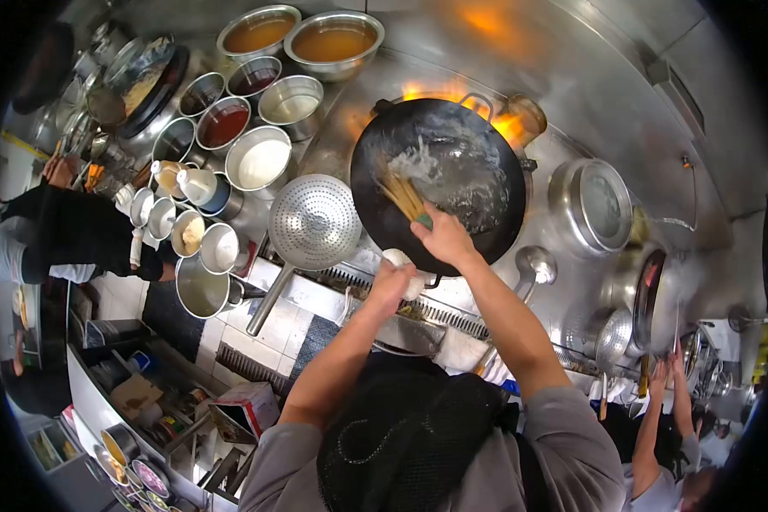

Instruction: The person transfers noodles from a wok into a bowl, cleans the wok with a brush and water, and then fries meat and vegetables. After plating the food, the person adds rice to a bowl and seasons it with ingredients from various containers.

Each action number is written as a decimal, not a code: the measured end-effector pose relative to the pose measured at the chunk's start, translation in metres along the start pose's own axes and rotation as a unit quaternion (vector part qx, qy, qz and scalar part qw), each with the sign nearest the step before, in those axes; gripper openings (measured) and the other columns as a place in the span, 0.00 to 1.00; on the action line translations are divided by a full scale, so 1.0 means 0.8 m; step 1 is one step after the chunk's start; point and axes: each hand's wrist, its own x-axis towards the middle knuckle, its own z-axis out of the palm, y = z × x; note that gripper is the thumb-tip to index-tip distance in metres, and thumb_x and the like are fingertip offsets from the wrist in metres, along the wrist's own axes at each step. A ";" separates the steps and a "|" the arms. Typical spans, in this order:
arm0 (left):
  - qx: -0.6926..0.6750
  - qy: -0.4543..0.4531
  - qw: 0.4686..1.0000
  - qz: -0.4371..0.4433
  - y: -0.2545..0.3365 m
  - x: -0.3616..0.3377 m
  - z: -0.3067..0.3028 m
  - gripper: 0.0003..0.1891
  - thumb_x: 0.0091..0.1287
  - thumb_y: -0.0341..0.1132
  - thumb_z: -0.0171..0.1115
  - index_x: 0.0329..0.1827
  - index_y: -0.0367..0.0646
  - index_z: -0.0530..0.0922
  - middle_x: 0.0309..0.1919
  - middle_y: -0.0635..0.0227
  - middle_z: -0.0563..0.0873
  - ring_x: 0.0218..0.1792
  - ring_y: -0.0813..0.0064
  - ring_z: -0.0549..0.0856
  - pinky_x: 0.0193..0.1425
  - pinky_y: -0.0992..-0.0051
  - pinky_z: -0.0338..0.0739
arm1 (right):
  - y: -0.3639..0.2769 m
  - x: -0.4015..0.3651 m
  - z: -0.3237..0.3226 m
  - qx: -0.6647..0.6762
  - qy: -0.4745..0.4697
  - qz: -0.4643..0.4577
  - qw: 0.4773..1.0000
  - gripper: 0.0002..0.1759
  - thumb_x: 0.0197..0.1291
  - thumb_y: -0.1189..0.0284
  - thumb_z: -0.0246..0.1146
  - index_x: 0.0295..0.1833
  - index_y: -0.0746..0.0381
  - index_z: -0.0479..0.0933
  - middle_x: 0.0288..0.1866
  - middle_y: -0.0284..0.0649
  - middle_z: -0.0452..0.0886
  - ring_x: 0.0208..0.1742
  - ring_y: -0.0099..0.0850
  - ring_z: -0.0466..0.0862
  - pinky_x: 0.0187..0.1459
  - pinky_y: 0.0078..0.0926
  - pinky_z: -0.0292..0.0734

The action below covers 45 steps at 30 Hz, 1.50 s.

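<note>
A large black wok point(375, 154) stands over a burner with flames behind its far rim. Steaming, bubbling liquid point(461, 183) swirls inside it. My right hand point(445, 239) is closed around the handle end of a bamboo wok brush point(401, 194), its bristles in the wok's left part. My left hand point(387, 288) grips a folded white cloth point(398, 259) at the near rim. Part of the wok's near handle shows beside the cloth; whether the cloth wraps it is hidden. Left of the wok lies a perforated strainer ladle point(314, 222), handle toward me.
Metal pots of sauces and powders, including a white-filled pot point(258, 159), crowd the left. Two bowls of brown broth point(337, 41) stand behind. Right of the wok are a ladle point(536, 266) and a lidded pot point(604, 205). Co-workers' hands point(667, 369) show at the right; another person point(77, 226) stands left.
</note>
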 end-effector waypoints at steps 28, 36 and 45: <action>-0.047 -0.073 0.986 -0.144 0.016 -0.002 -0.019 0.10 0.60 0.26 0.61 0.44 0.36 0.75 0.36 0.64 0.81 0.35 0.71 0.83 0.35 0.71 0.79 | 0.015 0.082 -0.003 0.292 0.054 0.154 0.942 0.32 0.63 0.56 0.63 0.69 0.59 0.71 0.23 0.40 0.79 0.16 0.30 0.80 0.17 0.29 0.76; -0.028 -0.067 0.994 -0.084 0.005 0.000 -0.015 0.12 0.60 0.26 0.61 0.47 0.39 0.73 0.38 0.65 0.81 0.35 0.72 0.83 0.34 0.70 0.78 | 0.028 -0.054 -0.016 0.029 -0.116 0.024 0.993 0.37 0.59 0.51 0.65 0.71 0.56 0.68 0.44 0.52 0.85 0.46 0.46 0.85 0.49 0.45 0.78; -0.014 -0.099 0.986 -0.132 0.017 0.011 -0.020 0.13 0.59 0.27 0.61 0.47 0.36 0.74 0.37 0.62 0.82 0.35 0.67 0.84 0.34 0.67 0.80 | 0.075 0.039 -0.053 -0.126 0.073 0.217 0.965 0.26 0.61 0.56 0.63 0.59 0.61 0.76 0.49 0.57 0.83 0.50 0.55 0.84 0.54 0.47 0.80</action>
